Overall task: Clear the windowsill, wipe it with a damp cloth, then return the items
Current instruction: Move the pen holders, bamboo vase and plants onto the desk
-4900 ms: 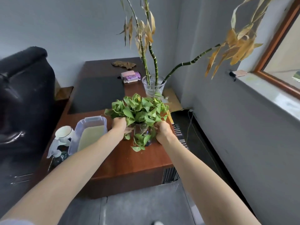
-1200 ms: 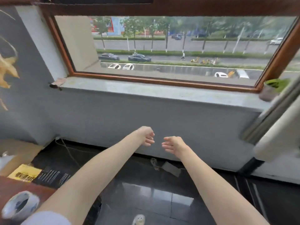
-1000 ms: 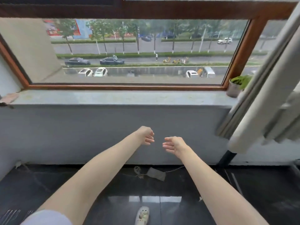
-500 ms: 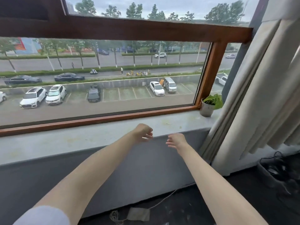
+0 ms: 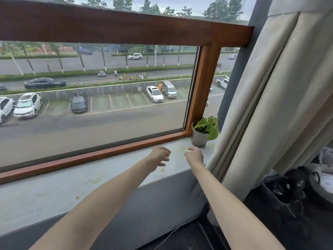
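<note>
1. Head view, from the left: your windowsill [image 5: 54, 192] carries yellowish specks along its length, so wiping looks undone.
2. Your left hand [image 5: 159, 157] hovers over the sill, fingers loosely curled, holding nothing.
3. Your right hand [image 5: 194, 156] reaches forward, fingers relaxed and empty, near the potted plant [image 5: 199, 139].
4. That plant stands at the sill's right end (just beside the curtain [image 5: 270, 105]). I judge clearing to be nearly finished, with wiping and returning still ahead.

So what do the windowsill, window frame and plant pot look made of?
Windowsill: pale grey stone or painted concrete, matte, with yellowish stains.
Window frame: wood or wood-look, reddish-brown grain, slight sheen.
Plant pot: plain grey, matte, perhaps ceramic or plastic.
</note>
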`<state>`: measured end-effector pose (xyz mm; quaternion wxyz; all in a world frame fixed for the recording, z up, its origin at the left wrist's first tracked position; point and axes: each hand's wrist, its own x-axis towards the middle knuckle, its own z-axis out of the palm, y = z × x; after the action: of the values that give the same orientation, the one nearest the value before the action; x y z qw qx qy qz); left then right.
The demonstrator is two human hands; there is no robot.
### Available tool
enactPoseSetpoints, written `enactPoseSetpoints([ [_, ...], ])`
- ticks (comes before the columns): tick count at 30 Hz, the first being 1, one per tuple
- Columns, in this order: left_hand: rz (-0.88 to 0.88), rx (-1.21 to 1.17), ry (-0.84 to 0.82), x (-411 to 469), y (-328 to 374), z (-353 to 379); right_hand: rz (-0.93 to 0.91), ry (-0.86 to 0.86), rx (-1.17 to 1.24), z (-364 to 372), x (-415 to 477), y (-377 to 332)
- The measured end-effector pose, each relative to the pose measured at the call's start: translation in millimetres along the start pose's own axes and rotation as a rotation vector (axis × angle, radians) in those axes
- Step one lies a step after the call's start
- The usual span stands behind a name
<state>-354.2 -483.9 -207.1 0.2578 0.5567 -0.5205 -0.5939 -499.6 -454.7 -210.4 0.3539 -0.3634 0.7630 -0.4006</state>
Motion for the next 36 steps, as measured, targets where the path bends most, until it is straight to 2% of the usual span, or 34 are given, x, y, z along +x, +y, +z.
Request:
enactPoseSetpoints([
  [4, 0.008, -0.034, 0.081, 55.2, 26.4, 44.6, 0.024, 0.053, 0.037, -32.7, 53.3, 7.0],
  [12, -0.077, -0.036, 0.054, 108.4, 58.1, 108.1, 0.02, 0.099, 0.12, -61.9, 121.6, 13.5],
  [15, -0.081, -0.054, 0.071, 117.8, 67.5, 115.3, 0.037, 0.07, 0.214, -69.7, 135.5, 11.6],
  [19, -0.107, -0.073, 0.084, 128.0, 74.0, 117.9, 0.187, -0.034, 0.477, -85.4, 156.5, 12.7],
  [24, -0.115, -0.095, 0.09, 134.0, 77.6, 118.3, 0.272, -0.139, 0.505, -94.9, 175.6, 16.1],
  [29, -0.091, -0.102, 0.099, 130.9, 91.2, 117.0, 0.214, -0.249, 0.476, -100.5, 171.0, 7.2],
  [33, -0.025, -0.154, 0.128, 130.6, 105.0, 107.7, 0.069, -0.259, 0.619, -108.0, 168.6, -9.0],
  [36, -0.013, -0.187, 0.168, 122.6, 108.3, 98.0, 0.033, -0.257, 0.669, -104.2, 164.8, -19.3],
])
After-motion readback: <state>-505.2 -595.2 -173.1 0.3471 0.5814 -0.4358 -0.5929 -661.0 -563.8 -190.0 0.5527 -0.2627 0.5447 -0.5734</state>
